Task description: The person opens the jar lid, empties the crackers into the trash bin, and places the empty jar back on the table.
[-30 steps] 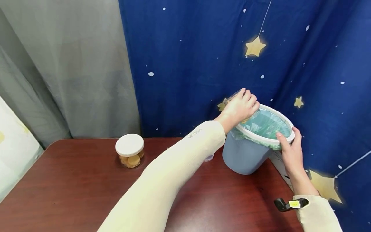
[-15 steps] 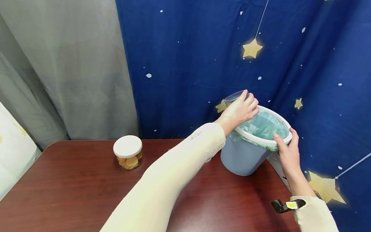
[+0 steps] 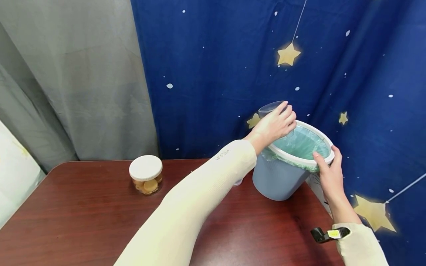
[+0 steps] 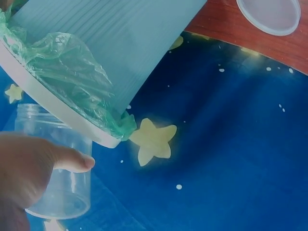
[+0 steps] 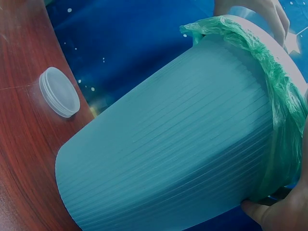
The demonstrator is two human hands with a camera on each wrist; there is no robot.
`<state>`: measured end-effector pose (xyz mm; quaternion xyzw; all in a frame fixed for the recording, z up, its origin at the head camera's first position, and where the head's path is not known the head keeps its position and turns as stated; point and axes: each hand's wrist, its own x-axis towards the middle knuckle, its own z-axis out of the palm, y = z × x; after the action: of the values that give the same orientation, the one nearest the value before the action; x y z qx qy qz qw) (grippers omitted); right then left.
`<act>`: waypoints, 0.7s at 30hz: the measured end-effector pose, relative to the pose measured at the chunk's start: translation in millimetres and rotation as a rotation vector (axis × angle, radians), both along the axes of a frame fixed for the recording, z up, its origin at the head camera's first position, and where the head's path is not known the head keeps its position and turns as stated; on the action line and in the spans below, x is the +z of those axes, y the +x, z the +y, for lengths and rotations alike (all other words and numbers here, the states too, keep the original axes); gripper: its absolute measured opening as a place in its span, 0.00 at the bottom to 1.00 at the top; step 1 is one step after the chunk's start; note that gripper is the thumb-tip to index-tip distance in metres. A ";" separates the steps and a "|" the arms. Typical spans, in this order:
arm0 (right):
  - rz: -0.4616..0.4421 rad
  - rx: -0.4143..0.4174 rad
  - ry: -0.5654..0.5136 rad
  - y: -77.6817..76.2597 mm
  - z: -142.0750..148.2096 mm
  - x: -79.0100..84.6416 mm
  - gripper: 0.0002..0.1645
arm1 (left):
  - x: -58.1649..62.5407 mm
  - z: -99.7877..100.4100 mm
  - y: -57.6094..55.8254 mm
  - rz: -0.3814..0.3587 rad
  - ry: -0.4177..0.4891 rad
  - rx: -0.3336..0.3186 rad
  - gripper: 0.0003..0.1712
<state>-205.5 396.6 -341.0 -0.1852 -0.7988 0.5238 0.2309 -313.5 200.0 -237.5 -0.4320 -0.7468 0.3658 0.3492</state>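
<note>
My left hand (image 3: pixel 274 125) grips a clear plastic jar (image 4: pixel 72 183), tipped with its threaded mouth toward the bin; the left wrist view shows no contents in it. The blue-grey trash bin (image 3: pixel 279 177) leans on the table, its white rim (image 3: pixel 294 159) tilted toward the jar. A thin green bag (image 5: pixel 284 115) lines it and folds over the rim. My right hand (image 3: pixel 332 173) holds the rim at the right side, thumb over the top edge. On the table behind my left arm lies a translucent round lid (image 5: pixel 60 91), mostly hidden in the head view.
A jar with a white lid (image 3: pixel 145 173), holding round yellowish pieces, stands on the left of the dark red table (image 3: pixel 83 214). A blue star-patterned curtain (image 3: pixel 213 74) and a grey curtain (image 3: pixel 83 74) hang right behind the table.
The yellowish pieces seen in the held jar a second ago no longer show in it. The jar's base has swung up a little. The right hand keeps its hold on the bin.
</note>
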 end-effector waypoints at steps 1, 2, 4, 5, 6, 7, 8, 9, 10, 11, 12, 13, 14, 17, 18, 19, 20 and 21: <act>0.000 0.002 -0.001 0.2 0.3 0.1 0.46 | 0.4 0.1 -0.6 0.007 -0.012 -0.010 0.29; 0.003 0.005 -0.003 0.3 0.6 0.2 0.45 | 0.8 0.1 -1.1 0.014 -0.023 -0.022 0.29; 0.007 0.009 -0.004 0.5 1.0 0.5 0.46 | 1.3 0.0 -2.1 0.025 -0.040 -0.048 0.30; 0.009 0.010 -0.006 0.4 1.1 0.4 0.45 | 1.4 -0.3 -2.6 0.027 -0.036 -0.062 0.30; 0.011 0.011 -0.007 0.3 1.1 0.2 0.45 | 1.4 -1.0 -2.9 0.029 -0.028 -0.070 0.30; 0.013 0.012 -0.008 0.2 1.0 0.0 0.45 | 1.3 -1.7 -3.1 0.025 -0.009 -0.077 0.30; 0.016 0.014 -0.009 -0.9 0.5 -0.1 0.45 | 1.2 -3.4 -3.5 0.014 0.025 -0.078 0.29; 0.017 0.014 -0.010 -1.8 -0.1 -0.2 0.45 | 1.1 -5.1 -3.8 -0.008 0.074 -0.077 0.29; 0.020 0.016 -0.012 -2.7 -0.6 -0.3 0.45 | 1.2 -6.9 -4.1 -0.039 0.133 -0.069 0.28; 0.021 0.018 -0.012 -3.4 -1.1 -0.4 0.45 | 1.2 -8.7 -4.0 -0.081 0.197 -0.055 0.27; 0.024 0.020 -0.013 -4.2 -1.5 -0.6 0.45 | 1.3 -10.5 -4.0 -0.129 0.263 -0.038 0.27; 0.027 0.021 -0.014 -4.8 -2.0 -0.8 0.45 | 1.4 -12.3 -3.7 -0.185 0.334 -0.031 0.28; 0.028 0.023 -0.014 -5.4 -2.6 -1.1 0.45 | 1.6 -14.4 -3.3 -0.236 0.399 -0.023 0.29; 0.025 0.031 -0.002 -7.3 -3.1 -1.5 0.45 | 2.5 -21.3 -1.9 -0.358 0.526 0.005 0.35; 0.023 0.032 0.000 -7.9 -2.8 -1.4 0.45 | 3.2 -23.9 -1.3 -0.390 0.558 0.009 0.37; 0.022 0.032 0.005 -8.4 -2.5 -1.1 0.45 | 4.0 -26.8 -0.6 -0.418 0.593 0.006 0.38; 0.021 0.034 0.009 -9.0 -2.0 -0.6 0.45 | 4.8 -30.0 0.2 -0.442 0.629 0.004 0.40; 0.020 0.037 0.012 -9.5 -1.8 -0.1 0.46 | 5.5 -33.4 0.8 -0.468 0.670 0.003 0.42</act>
<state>-215.0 394.8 -341.1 -0.1636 -0.8027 0.5252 0.2303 -312.7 166.6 -232.1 -0.3649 -0.8845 -0.0056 0.2906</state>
